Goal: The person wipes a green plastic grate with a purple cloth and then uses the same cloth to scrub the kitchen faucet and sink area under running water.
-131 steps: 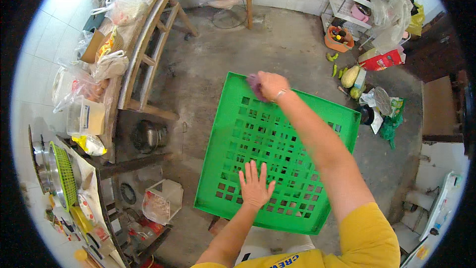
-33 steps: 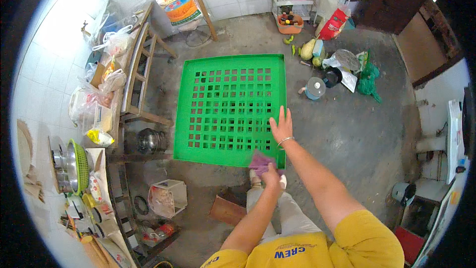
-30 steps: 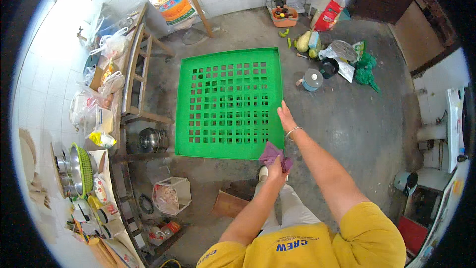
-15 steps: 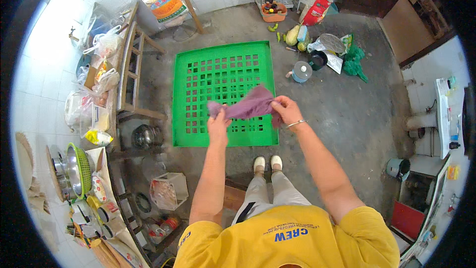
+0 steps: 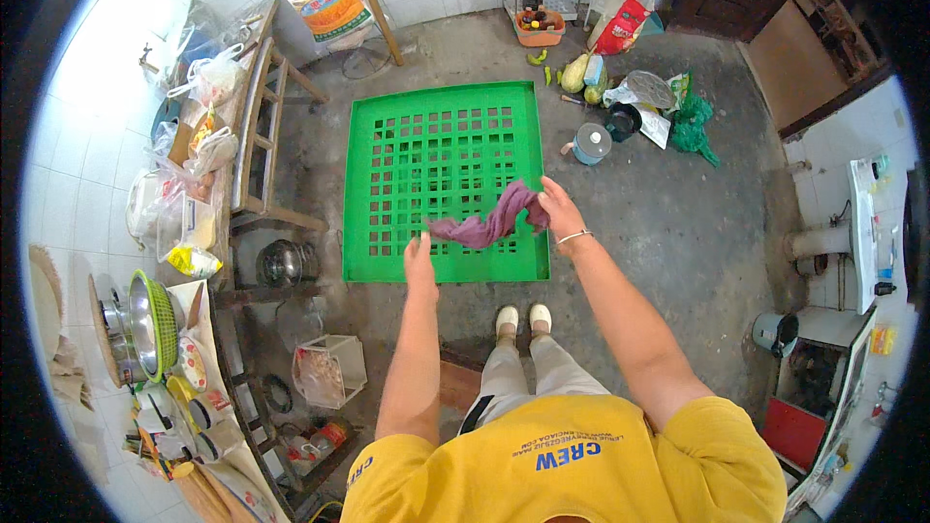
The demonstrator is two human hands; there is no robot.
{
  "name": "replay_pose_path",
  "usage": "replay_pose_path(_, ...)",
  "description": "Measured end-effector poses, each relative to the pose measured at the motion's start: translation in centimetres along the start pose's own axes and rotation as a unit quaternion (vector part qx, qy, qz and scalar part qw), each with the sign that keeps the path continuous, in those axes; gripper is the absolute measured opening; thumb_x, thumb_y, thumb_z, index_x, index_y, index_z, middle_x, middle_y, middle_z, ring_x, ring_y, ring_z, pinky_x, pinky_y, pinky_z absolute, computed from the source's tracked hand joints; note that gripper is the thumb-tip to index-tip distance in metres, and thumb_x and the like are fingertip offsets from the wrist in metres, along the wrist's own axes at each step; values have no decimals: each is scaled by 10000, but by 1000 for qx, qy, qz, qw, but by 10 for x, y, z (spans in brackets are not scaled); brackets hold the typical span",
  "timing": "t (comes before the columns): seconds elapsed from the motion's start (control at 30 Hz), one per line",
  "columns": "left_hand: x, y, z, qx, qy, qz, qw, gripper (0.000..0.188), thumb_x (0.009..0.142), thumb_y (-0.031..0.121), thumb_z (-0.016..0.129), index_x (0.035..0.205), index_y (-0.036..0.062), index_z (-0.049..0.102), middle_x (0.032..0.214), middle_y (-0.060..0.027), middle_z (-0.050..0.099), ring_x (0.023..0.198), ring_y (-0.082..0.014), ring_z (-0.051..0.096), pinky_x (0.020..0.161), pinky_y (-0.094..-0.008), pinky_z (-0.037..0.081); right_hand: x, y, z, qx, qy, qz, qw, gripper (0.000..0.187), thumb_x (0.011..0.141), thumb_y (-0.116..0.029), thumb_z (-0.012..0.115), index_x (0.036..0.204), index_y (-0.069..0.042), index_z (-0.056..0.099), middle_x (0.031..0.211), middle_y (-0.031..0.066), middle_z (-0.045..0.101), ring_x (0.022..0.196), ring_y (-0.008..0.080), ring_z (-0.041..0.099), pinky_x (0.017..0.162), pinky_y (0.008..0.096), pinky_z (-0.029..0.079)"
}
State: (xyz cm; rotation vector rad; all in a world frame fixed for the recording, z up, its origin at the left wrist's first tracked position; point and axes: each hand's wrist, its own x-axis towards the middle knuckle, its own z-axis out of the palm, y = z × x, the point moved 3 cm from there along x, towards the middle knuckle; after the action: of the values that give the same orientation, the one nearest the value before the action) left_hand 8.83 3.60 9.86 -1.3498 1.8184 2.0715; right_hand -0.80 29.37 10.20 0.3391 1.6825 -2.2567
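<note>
A crumpled purple cloth (image 5: 492, 223) is stretched loosely between my two hands, over the green square plastic grid (image 5: 387, 269). My left hand (image 5: 419, 261) is closed at the cloth's thin left end, its fingertips pinched together there. My right hand (image 5: 562, 213) grips the other end, part of which droops below the fingers. A bracelet circles my right wrist. The cloth sags and twists in its middle. The green grid has a raised rim and rows of square holes.
On the left stand a wooden bench (image 5: 254, 150) with bags and a shelf with a metal basin (image 5: 145, 324). Far right of the grid lie a lidded pot (image 5: 592, 143), a dark pan (image 5: 623, 120), vegetables (image 5: 573, 74) and a green bag (image 5: 693, 121). A bucket (image 5: 775, 331) stands at right.
The cloth has gone from spread and raised to bunched, twisted and sagging. My left hand has moved slightly down; my right hand is turned more upright. The view has shifted slightly.
</note>
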Motion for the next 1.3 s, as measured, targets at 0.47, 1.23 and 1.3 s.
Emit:
replay_pose_path(0.47,61,-143,-12,-414,26,-168,894,308,863,203,512,1121,56,429,1102,-99,479,957,-258,490,848,-458,425,-23,135,-69,-408,6,203,890,595,769,-244,606,1256,17,386,1168,213,515,1071,301,509,900,358,403)
replay_pose_path(1.23,4,-248,-174,-378,109,-192,899,329,717,64,477,1046,52,484,1062,-126,532,951,-312,510,799,-488,437,-131,193,-4,-424,-148,209,868,685,750,-112,497,1344,23,183,998,296,551,856,374,573,743,428,467)
replay_pose_path(1.3,11,-245,-175,-407,122,-209,881,333,716,58,468,1049,52,483,1054,-124,535,940,-306,516,802,-486,439,-128,194,0,-435,-160,196,864,699,761,-130,506,1348,26,162,997,291,555,864,372,573,752,424,465)
